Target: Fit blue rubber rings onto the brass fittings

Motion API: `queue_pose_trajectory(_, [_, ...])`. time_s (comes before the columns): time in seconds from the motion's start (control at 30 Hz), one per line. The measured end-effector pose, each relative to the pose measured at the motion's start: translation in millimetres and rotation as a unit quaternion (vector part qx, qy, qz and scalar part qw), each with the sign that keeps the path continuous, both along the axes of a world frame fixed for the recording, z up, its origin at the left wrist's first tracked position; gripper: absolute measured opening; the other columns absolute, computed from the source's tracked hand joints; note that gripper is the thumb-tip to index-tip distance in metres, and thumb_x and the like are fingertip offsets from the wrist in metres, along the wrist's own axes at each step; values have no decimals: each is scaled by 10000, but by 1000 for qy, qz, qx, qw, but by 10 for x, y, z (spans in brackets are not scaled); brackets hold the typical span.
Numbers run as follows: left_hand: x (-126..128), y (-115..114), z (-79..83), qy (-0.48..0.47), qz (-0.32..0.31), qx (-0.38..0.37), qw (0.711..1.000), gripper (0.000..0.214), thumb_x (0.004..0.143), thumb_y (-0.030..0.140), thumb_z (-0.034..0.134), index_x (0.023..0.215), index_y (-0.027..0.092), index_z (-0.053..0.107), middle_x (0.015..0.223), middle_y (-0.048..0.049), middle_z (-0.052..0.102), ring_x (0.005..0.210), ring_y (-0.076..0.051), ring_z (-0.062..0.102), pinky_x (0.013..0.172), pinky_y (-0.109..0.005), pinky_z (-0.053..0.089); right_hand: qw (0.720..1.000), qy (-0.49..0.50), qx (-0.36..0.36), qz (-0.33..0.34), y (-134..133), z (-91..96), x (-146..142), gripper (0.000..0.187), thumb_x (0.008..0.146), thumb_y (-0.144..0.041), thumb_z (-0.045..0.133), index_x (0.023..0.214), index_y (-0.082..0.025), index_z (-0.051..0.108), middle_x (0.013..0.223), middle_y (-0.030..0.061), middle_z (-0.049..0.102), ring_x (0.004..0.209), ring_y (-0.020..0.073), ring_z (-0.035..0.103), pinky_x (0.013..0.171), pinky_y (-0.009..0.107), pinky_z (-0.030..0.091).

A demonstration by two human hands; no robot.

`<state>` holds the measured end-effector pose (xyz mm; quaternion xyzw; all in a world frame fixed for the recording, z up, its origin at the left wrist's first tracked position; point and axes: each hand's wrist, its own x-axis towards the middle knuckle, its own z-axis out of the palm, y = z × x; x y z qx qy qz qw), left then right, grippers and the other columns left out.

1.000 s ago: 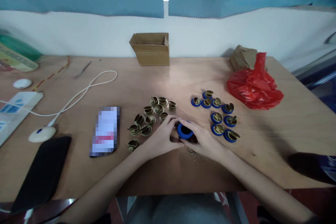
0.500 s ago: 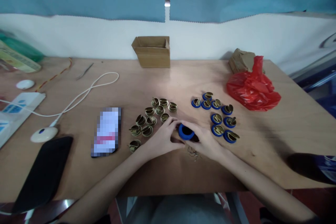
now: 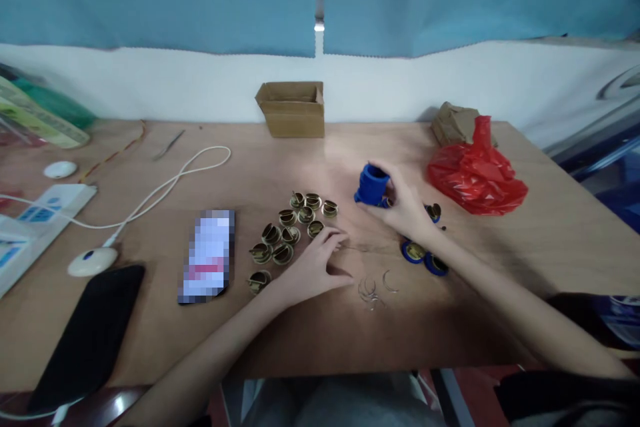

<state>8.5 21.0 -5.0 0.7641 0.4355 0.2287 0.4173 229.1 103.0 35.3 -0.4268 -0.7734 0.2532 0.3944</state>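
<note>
My right hand (image 3: 403, 208) is closed around a blue hollow cylinder (image 3: 374, 185), its dark opening facing up, over the place where blue-rimmed brass pieces lie. Several of those blue-rimmed brass pieces (image 3: 413, 251) show beside and below my right wrist; others are hidden by the hand. My left hand (image 3: 316, 265) rests on the table with thumb and fingers apart, holding nothing. Just left of it lie several pale-rimmed round brass pieces (image 3: 290, 235) with raised flaps. Between my forearms sits a small heap of thin curved wires (image 3: 369, 293), with one curved wire (image 3: 389, 281) apart.
A cardboard box (image 3: 295, 113) stands by the wall. On the right are a red plastic bag (image 3: 477, 177) and a brown paper bundle (image 3: 453, 123). On the left lie a lit phone (image 3: 206, 257), a black phone (image 3: 87, 333), a white cable (image 3: 170, 177) and a power strip (image 3: 45, 220).
My right hand has carried the blue cylinder away from me, off the spot between my hands. The left hand stayed nearly in place, and the lone curved wire has come into view.
</note>
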Motion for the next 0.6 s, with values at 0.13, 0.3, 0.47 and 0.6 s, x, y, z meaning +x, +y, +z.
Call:
queue_pose_trajectory(0.13, [-9, 5, -50, -2, -3, 17, 1000, 599, 742, 251, 827, 1273, 217, 552, 1334, -97, 516, 1208, -295, 569, 1054, -466, 482, 1000, -22, 0, -1, 588, -78, -68, 764, 780, -217, 713, 1476, -255, 402, 1268, 99, 666, 981, 277, 703, 884, 453, 582])
queue_pose_trajectory(0.3, [-11, 2, -58, 1, -3, 25, 1000, 607, 741, 256, 828, 1276, 213, 545, 1346, -107, 512, 1248, -304, 549, 1078, -477, 462, 995, -101, 9, 9, 893, -281, -241, 755, 760, -176, 686, 1465, -210, 417, 1305, 131, 650, 1077, 316, 672, 968, 481, 526])
queue_pose_trajectory(0.47, [-15, -5, -35, 1, -10, 23, 1000, 593, 759, 261, 812, 1284, 215, 538, 1361, -114, 504, 1273, -317, 535, 1090, -511, 447, 990, -141, -2, 20, 869, -356, -297, 791, 765, -144, 710, 1486, -216, 395, 1294, 142, 662, 1159, 343, 649, 977, 487, 515])
queue_pose_trajectory(0.6, [-17, -4, -28, -2, -13, 22, 1000, 573, 758, 257, 814, 1265, 224, 550, 1348, -110, 511, 1281, -319, 529, 1093, -520, 443, 985, -168, -14, 25, 847, -358, -271, 874, 740, -129, 765, 1511, -185, 358, 1296, 181, 658, 1185, 376, 633, 975, 502, 513])
